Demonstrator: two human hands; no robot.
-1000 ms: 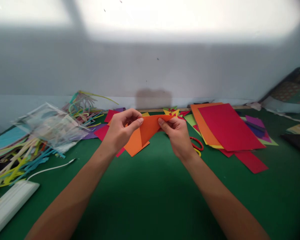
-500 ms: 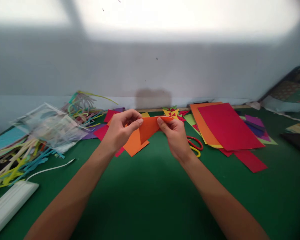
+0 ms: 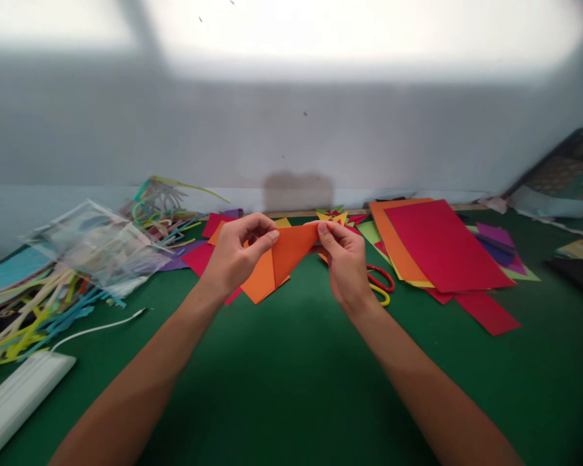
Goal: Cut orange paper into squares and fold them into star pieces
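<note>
A folded piece of orange paper point(image 3: 294, 249) hangs between my two hands above the green table, its lower point directed down. My left hand point(image 3: 238, 249) pinches its upper left corner between thumb and fingers. At the upper right corner my right hand point(image 3: 344, 259) grips it, thumb in front and fingers partly behind. Behind the folded piece, another orange paper point(image 3: 256, 285) lies on the table, partly covered from view. Scissors point(image 3: 381, 278) with red and yellow handles rest just right of my right hand, their blades hidden.
Red sheets point(image 3: 447, 246) and orange sheets point(image 3: 393, 230) are stacked at the right. Cut paper stars point(image 3: 337, 217) lie by the wall. Colourful strips point(image 3: 53, 304), a clear plastic bag point(image 3: 97, 243) and a white power strip point(image 3: 26, 395) with a cable occupy the left.
My right hand has shifted slightly right along the paper's top edge, and the folded flap now looks flatter and more stretched. My left hand stays nearly in place.
</note>
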